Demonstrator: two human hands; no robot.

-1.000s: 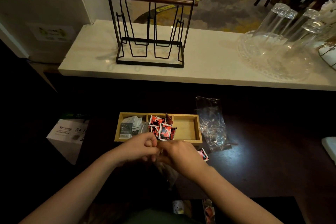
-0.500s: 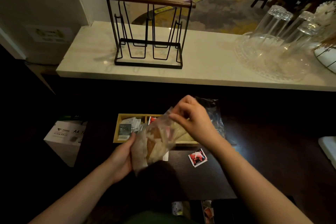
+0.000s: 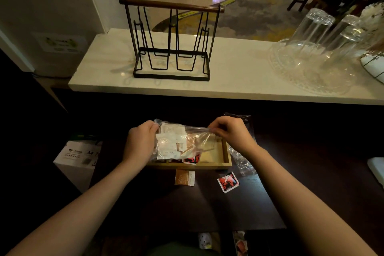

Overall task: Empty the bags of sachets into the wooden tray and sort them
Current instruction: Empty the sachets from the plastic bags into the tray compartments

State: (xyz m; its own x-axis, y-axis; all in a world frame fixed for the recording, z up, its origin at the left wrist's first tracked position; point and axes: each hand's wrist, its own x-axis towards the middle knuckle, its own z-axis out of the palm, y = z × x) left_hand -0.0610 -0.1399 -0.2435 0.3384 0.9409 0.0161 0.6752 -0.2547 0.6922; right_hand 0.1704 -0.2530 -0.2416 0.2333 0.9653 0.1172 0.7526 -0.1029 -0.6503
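Left hand [image 3: 141,143] and right hand [image 3: 230,133] each grip one end of clear plastic sachet bag [image 3: 178,141], held above rectangular wooden tray [image 3: 225,157] directly below them

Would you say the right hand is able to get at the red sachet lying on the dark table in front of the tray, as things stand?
Probably not right away: the right hand pinches the clear bag held over the wooden tray. The red sachet itself lies uncovered, with nothing in the way.
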